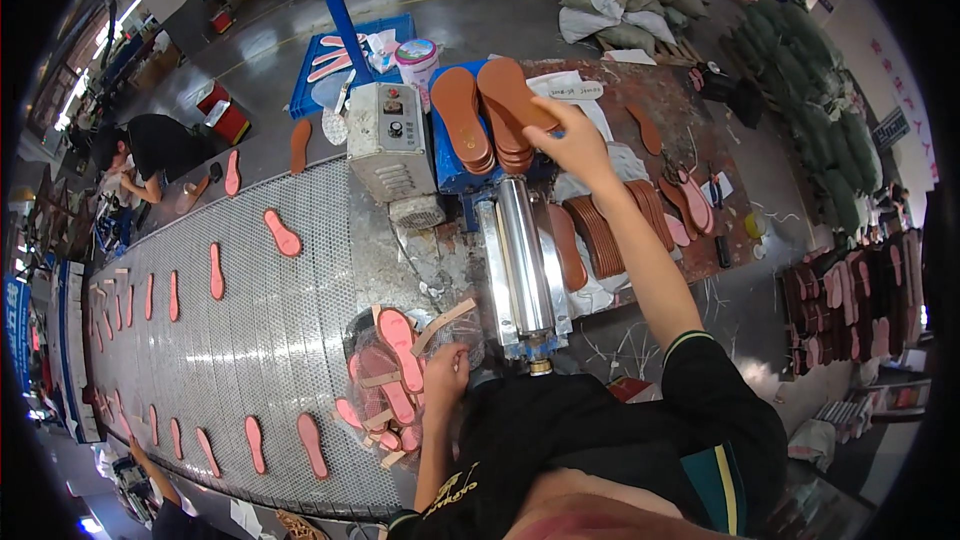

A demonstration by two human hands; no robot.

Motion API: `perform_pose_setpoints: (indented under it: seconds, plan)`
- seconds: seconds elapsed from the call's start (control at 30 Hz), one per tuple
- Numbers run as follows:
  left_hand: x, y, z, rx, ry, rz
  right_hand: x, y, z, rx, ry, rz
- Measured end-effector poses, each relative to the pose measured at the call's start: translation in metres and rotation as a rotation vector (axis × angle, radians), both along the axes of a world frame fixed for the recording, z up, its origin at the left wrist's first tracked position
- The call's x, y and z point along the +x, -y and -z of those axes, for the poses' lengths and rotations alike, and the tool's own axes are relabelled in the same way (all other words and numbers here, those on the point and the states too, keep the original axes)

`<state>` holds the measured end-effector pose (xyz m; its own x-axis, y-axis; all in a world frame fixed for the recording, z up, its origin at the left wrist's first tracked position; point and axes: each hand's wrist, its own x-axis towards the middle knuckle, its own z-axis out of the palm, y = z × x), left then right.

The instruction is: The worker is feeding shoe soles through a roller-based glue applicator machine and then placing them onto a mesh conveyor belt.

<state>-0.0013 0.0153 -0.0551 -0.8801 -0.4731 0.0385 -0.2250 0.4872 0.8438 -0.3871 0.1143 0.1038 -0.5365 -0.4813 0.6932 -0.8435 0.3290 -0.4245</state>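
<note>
My right hand (572,142) reaches forward over the machine and grips the edge of a brown insole (540,112) between thumb and fingers. That insole lies beside two stacks of brown insoles, a left stack (460,118) and a right stack (505,95), on a blue stand. Close to my body, my left hand (447,372) has its fingers curled beside a pile of pink insoles (400,345) with tan strips among them; whatever it holds, if anything, is hidden. Between my arms runs a shiny metal roller (525,255).
A mesh conveyor (250,340) carries several pink insoles on the left. A grey control box (388,130) stands beside the blue stand. More brown insoles (597,235) stand in a row under my right forearm. A co-worker (150,155) sits at far left; another person's arm (150,465) shows lower left.
</note>
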Motion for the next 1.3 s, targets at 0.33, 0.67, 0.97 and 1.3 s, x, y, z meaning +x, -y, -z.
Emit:
perform_pose_setpoints:
  seconds: [0.33,0.67,0.97,1.3]
  plan:
    - [-0.053,0.012,-0.012,0.111,0.007,-0.085,0.001,-0.196,0.077,-0.801,1.028,0.063]
    - [-0.131,0.034,-0.069,-0.32,0.082,0.476,0.066,-0.145,0.13,-0.377,1.234,-0.128]
    - [-0.12,0.042,-0.085,-0.494,0.107,0.388,0.114,-0.177,0.225,-0.162,1.436,-0.078]
    - [-0.08,0.114,-0.061,-0.495,0.185,0.312,0.185,-0.32,0.431,0.723,1.312,-0.388]
